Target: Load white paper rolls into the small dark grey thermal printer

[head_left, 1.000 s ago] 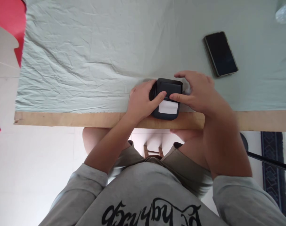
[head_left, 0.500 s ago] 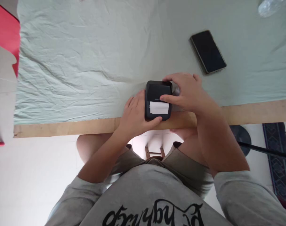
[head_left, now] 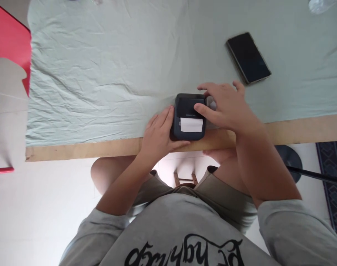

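A small dark box-like device (head_left: 189, 105) with rounded corners lies near the table's front edge. White paper (head_left: 191, 125) shows on its lower part. Flat along the device's left side rests my left hand (head_left: 158, 135), its fingers extended and the thumb below the device's bottom edge. My right hand (head_left: 225, 105) is at the device's upper right, fingers spread, with the thumb tip over the dark lid. Partly hidden behind that hand is a small clear, crumpled-looking thing (head_left: 212, 103).
A black phone (head_left: 249, 58) lies at the upper right of the pale green cloth (head_left: 101, 74). Clear plastic (head_left: 319, 5) sits at the top right corner. The wooden table edge (head_left: 82, 150) runs in front of my body. A red object (head_left: 10, 40) stands at the far left.
The whole view has shifted slightly. My right index finger has lifted off the device's top edge, and my left thumb has moved off its lower edge.
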`<action>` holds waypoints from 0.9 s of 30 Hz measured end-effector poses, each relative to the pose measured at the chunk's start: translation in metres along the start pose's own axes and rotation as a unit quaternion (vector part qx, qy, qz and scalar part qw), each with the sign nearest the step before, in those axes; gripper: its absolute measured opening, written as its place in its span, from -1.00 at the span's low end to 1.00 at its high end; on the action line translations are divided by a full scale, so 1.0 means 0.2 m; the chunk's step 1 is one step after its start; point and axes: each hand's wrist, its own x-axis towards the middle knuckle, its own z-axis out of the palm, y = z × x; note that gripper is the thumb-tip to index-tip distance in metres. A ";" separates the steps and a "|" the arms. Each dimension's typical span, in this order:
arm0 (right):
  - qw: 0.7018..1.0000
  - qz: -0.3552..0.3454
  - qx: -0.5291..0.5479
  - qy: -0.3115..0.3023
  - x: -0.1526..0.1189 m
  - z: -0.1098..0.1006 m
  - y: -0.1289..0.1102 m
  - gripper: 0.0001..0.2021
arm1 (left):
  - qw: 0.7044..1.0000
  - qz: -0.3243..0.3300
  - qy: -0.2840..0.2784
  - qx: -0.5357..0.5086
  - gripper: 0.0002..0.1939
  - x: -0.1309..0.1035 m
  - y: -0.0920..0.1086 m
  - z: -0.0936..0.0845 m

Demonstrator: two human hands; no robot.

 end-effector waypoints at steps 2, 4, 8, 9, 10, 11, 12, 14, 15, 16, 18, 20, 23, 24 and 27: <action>1.000 -0.005 0.008 0.007 0.00 0.00 0.00 -0.49 | 1.000 0.003 0.005 -0.004 0.25 0.00 -0.01 0.00; 1.000 -0.002 0.014 0.011 0.00 0.00 0.01 -0.48 | 1.000 0.003 0.006 -0.005 0.25 0.00 -0.01 0.00; 1.000 0.016 0.020 0.004 0.00 0.00 0.02 -0.48 | 1.000 -0.014 0.004 -0.003 0.23 0.00 0.01 0.00; 1.000 0.018 0.020 0.001 0.00 0.00 0.02 -0.48 | 1.000 -0.017 0.006 -0.006 0.23 0.00 0.01 0.00; 1.000 0.016 0.020 0.000 0.00 0.00 0.03 -0.47 | 1.000 -0.017 0.010 -0.013 0.24 0.00 0.01 0.00; 1.000 0.013 0.018 0.001 0.00 0.00 0.03 -0.47 | 0.999 -0.015 0.014 -0.024 0.23 0.00 0.01 0.01; 1.000 0.010 0.016 0.002 0.00 0.00 0.03 -0.47 | 0.999 -0.010 0.020 -0.039 0.22 -0.01 0.01 0.01; 1.000 0.004 0.011 0.007 0.00 0.01 0.03 -0.47 | 0.997 0.005 0.032 -0.071 0.18 -0.01 0.00 0.01; 1.000 0.002 0.009 0.010 0.00 0.01 0.02 -0.47 | 0.996 0.014 0.037 -0.084 0.16 -0.01 0.00 0.02; 1.000 0.000 0.009 0.012 0.00 0.02 0.02 -0.47 | 0.994 0.023 0.042 -0.093 0.13 -0.02 -0.01 0.02; 1.000 0.000 0.009 0.016 0.00 0.02 0.02 -0.47 | 0.993 0.038 0.048 -0.101 0.12 -0.02 -0.01 0.03; 1.000 0.001 0.010 0.017 0.00 0.02 0.02 -0.47 | 0.992 0.044 0.052 -0.102 0.13 -0.02 -0.02 0.04; 1.000 -0.001 0.006 0.007 0.00 0.01 0.02 -0.49 | 0.993 0.042 0.055 -0.098 0.12 -0.02 -0.02 0.04; 1.000 -0.002 0.004 0.003 0.00 0.01 0.02 -0.50 | 0.993 0.041 0.054 -0.096 0.13 -0.02 -0.02 0.04; 1.000 0.001 0.003 -0.003 0.01 0.01 0.03 -0.50 | 0.995 0.033 0.042 -0.085 0.14 -0.02 -0.02 0.03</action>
